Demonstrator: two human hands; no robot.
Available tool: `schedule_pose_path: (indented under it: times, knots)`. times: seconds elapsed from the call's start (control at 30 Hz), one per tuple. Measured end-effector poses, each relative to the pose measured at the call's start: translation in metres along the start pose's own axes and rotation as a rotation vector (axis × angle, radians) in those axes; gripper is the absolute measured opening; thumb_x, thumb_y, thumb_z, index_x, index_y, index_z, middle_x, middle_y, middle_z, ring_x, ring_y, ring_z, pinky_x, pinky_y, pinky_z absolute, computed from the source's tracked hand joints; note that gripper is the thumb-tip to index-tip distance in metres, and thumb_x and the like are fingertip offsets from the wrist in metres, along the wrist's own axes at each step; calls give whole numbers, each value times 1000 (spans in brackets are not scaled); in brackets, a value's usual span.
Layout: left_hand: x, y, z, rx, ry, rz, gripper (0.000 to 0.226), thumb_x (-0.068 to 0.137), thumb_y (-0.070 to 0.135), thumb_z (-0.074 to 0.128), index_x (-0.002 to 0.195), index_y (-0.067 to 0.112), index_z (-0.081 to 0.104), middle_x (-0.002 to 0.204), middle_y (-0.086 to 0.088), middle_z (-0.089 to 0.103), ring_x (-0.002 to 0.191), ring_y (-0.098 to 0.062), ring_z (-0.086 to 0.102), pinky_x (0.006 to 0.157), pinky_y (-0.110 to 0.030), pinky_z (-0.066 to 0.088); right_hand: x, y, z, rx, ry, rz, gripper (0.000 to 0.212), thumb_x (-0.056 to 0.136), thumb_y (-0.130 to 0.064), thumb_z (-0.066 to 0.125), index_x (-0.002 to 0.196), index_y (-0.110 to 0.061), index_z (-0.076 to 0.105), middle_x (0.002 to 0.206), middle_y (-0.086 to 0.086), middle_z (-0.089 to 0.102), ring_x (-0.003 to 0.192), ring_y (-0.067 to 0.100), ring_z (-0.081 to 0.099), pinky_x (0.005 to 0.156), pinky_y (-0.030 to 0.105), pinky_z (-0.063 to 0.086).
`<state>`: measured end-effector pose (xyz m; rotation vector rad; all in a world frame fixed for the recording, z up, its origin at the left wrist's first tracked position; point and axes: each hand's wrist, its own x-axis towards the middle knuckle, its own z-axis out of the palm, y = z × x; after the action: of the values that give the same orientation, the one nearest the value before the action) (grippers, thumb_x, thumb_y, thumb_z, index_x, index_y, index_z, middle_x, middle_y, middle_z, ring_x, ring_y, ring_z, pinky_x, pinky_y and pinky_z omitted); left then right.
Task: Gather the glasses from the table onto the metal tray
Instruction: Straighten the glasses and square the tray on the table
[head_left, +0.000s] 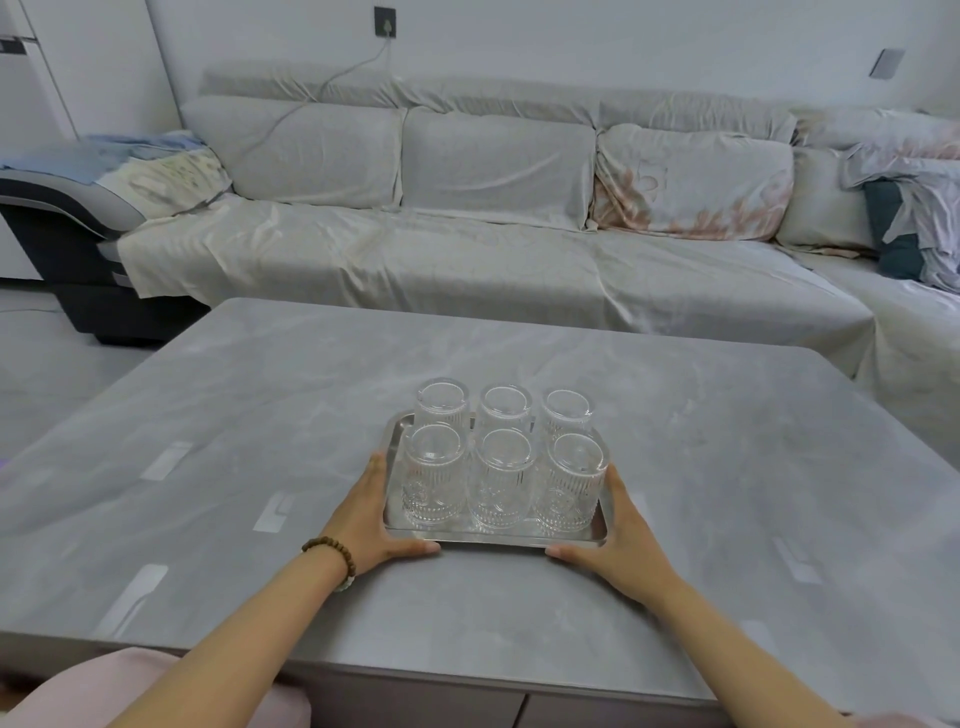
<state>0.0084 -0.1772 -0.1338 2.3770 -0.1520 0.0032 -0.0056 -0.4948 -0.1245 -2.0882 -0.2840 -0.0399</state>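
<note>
On the grey stone-look table (260, 395), near its front edge, sits the metal tray (493, 538), and all six ribbed glasses (501, 480) stand on it in two rows of three, close together, three at the tray's near side and three at its far side. Against the tray's left rim rests the left hand (371, 512), fingers along the side and thumb lying along the near edge; a wooden bead bracelet (332, 551) circles that wrist. Against the tray's right rim rests the right hand (621, 540), posed the same way. Both hands clasp the tray. Beyond the table's far edge stretches a cloth-covered sofa (467, 234).
</note>
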Motion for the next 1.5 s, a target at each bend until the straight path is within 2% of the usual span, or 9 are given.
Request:
schedule_pose_path:
  times: [0.13,0.33,0.5,0.73,0.87,1.0,1.2,1.3,1.5]
  knots:
    - [1,0,1,-12,1,26,143,34,79,73,147,35,-3,142,24,17,128,5,21,106,-16,21,-1,-2,0,-5,4,14,123,55,-40,92,150,-43,15,150,-28,35,138,-8,35,118,33,31]
    - [1,1,-1,-16,0,63,143,40,72,79,147,37,-8,157,10,16,141,-5,22,115,-29,25,-2,0,2,-14,16,66,123,55,-41,92,153,-31,17,154,-18,35,142,1,33,119,38,30]
    - [11,-1,-4,31,-41,11,143,40,75,75,149,27,-4,157,4,18,141,-11,24,107,-18,20,-2,3,4,-11,36,102,124,56,-41,91,153,-28,15,157,-11,31,145,8,30,120,40,28]
    - [15,0,2,24,3,33,141,35,79,73,145,39,-5,135,24,23,121,4,30,101,-16,29,7,4,-4,-40,13,108,123,55,-45,91,152,-29,18,154,-14,36,142,6,35,118,39,31]
    - [16,4,2,28,1,52,136,40,74,75,147,34,1,149,11,28,133,-9,35,110,-29,34,10,4,-6,-59,1,107,122,54,-47,90,152,-31,18,154,-15,35,142,6,34,118,40,31]
    - [18,15,5,101,54,40,131,48,79,67,149,29,0,157,2,19,144,-23,18,117,-45,19,13,1,-6,-105,39,70,120,58,-51,86,152,-37,14,154,-18,32,141,12,32,120,43,26]
    - [27,32,11,-183,75,54,118,64,44,81,149,32,0,158,13,9,143,-14,21,113,-43,32,22,0,-7,-37,2,108,108,71,-28,84,153,-30,14,146,-20,40,133,1,41,99,3,32]
    - [30,32,14,-211,78,30,117,65,43,81,148,32,0,158,9,13,142,-15,23,109,-47,37,26,4,-5,-77,46,141,102,76,-23,81,153,-27,16,144,-14,46,128,9,47,97,17,33]
    - [34,29,14,-210,45,4,119,65,45,81,149,30,-3,157,5,19,142,-16,25,116,-43,26,29,8,0,-119,89,166,96,76,-26,81,151,-27,21,144,-9,50,130,18,50,99,25,39]
